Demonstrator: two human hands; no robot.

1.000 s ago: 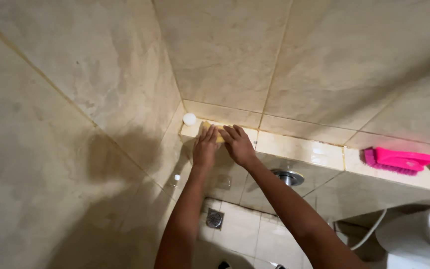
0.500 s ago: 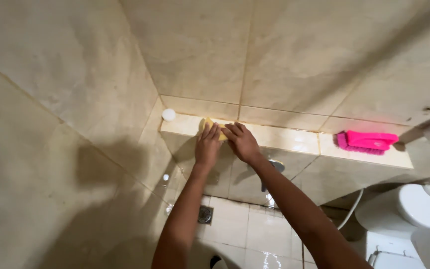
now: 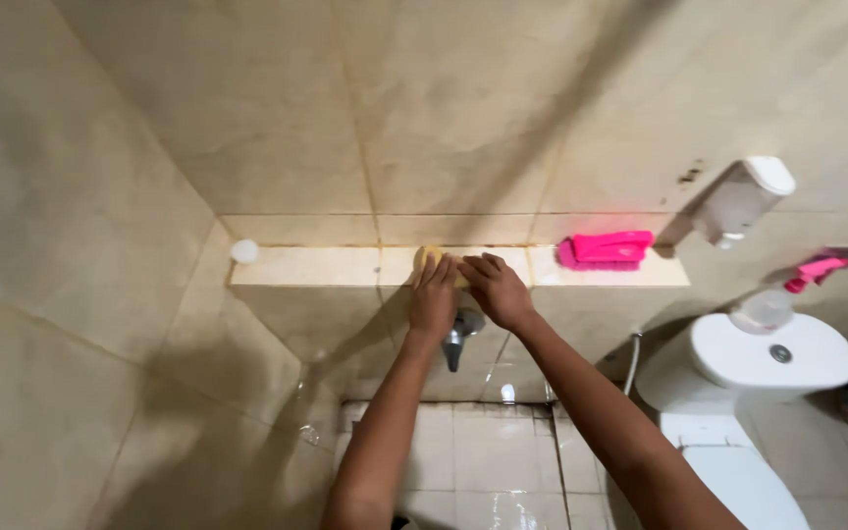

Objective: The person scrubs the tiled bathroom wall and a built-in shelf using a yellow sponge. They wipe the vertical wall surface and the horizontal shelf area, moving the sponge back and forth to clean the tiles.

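Spanning the back wall at about mid-height, a tiled ledge (image 3: 296, 266) runs from the left corner to just short of a white toilet tank (image 3: 772, 355) at the right, with beige wall tiles above it and a wet tiled floor (image 3: 483, 461) below. A white dispenser (image 3: 743, 199) is fixed to the wall above the ledge's right end, and a pink spray trigger (image 3: 815, 270) stands just beyond it over the tank. Both hands meet near the middle of the ledge: the left hand (image 3: 433, 299) and right hand (image 3: 496, 291) lie side by side, fingers flat and pressed down on a yellow sponge (image 3: 430, 257), which shows only at their tips by the ledge's back edge. A pink scrub brush (image 3: 606, 249) rests near the right end, apart from the hands. A small white cap (image 3: 244, 251) sits at the left end, with bare ledge between it and the hands. A metal tap (image 3: 459, 334) juts out under the front edge beneath the wrists.
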